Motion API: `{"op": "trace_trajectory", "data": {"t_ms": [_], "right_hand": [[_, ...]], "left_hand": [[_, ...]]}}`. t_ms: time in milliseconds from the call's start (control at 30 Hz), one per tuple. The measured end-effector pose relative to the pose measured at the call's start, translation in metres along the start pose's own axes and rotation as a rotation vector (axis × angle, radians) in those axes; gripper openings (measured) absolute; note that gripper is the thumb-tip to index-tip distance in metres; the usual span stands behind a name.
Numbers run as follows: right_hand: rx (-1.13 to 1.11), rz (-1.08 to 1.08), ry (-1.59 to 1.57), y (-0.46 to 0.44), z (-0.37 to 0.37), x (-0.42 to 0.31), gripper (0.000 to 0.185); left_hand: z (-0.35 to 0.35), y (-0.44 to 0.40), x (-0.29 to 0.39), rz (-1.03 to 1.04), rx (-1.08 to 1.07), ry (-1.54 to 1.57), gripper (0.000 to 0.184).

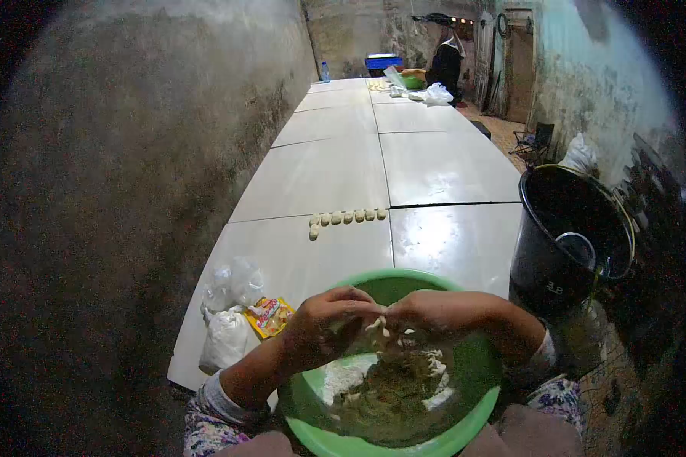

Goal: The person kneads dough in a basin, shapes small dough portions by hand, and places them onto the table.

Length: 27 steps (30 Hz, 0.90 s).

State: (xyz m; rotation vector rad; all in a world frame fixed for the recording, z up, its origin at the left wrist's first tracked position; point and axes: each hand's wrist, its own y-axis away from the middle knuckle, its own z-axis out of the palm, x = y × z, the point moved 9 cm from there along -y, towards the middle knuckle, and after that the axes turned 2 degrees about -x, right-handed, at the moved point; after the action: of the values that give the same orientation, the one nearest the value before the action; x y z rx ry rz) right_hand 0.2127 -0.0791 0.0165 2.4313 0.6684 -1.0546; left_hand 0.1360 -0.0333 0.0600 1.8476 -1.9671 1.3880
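Note:
My left hand (326, 326) and my right hand (433, 314) meet above a large green basin (480, 415). Their fingers are curled together around a small pale lump of dough (377, 327), which partly shows between them. Below lies white flour (344, 378) around a brownish mass (392, 392) in the basin; its exact makeup is hard to make out. Beyond the basin, several small shaped dough pieces (348, 218) sit in a row on the white table (305, 251), with one piece set in front of the row's left end.
Left of the basin are a yellow packet (268, 316), a bag of white powder (225, 340) and a clear plastic bag (236, 283). A black bucket (545, 251) stands at the right. At the table's far end, a person (444, 65) is beside another green basin (412, 82).

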Motion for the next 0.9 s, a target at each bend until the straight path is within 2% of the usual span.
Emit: {"op": "trace_trajectory", "data": {"t_ms": [33,100,167,233,267,400,500,567,633,733,867,900], "right_hand": [[0.072,0.053,-0.042,0.001,-0.006,0.002,0.021],[0.126,-0.004,-0.109,0.001,-0.01,0.001,0.022],[0.155,0.035,0.132,-0.002,-0.012,0.007,0.023],[0.192,-0.045,0.1,0.001,-0.018,-0.007,0.024],[0.18,-0.036,0.102,0.0,-0.018,-0.008,0.025],[0.208,-0.02,0.108,-0.001,-0.017,-0.003,0.027],[0.201,0.036,0.174,-0.001,-0.021,-0.008,0.029],[0.183,0.067,0.234,-0.001,-0.02,-0.004,0.031],[0.241,-0.152,0.154,0.003,-0.02,-0.015,0.035],[0.17,-0.111,0.104,0.003,-0.018,-0.012,0.037],[0.074,0.005,-0.051,0.003,-0.017,0.0,0.034],[-0.037,0.048,0.081,0.0,-0.008,0.006,0.033]], "left_hand": [[-0.001,0.001,-0.003,-0.034,0.009,0.017,0.016],[-0.002,0.0,0.004,0.025,-0.022,-0.016,0.02],[0.0,0.0,0.014,0.082,-0.054,-0.05,0.023],[0.008,0.004,-0.001,-0.156,-0.105,0.018,0.027],[0.01,0.007,-0.011,-0.156,-0.121,-0.003,0.03],[0.014,0.009,-0.015,-0.255,-0.184,-0.011,0.026],[0.016,0.004,-0.007,-0.223,-0.192,-0.144,0.02],[0.022,0.008,-0.015,-0.217,-0.253,-0.082,0.016],[0.031,0.01,-0.014,-0.129,-0.365,-0.239,0.016],[0.034,0.011,-0.015,-0.173,-0.422,-0.286,0.016],[0.021,0.006,0.0,-0.065,-0.252,-0.142,0.017],[0.014,0.007,-0.01,-0.211,-0.198,-0.12,0.018]]}}
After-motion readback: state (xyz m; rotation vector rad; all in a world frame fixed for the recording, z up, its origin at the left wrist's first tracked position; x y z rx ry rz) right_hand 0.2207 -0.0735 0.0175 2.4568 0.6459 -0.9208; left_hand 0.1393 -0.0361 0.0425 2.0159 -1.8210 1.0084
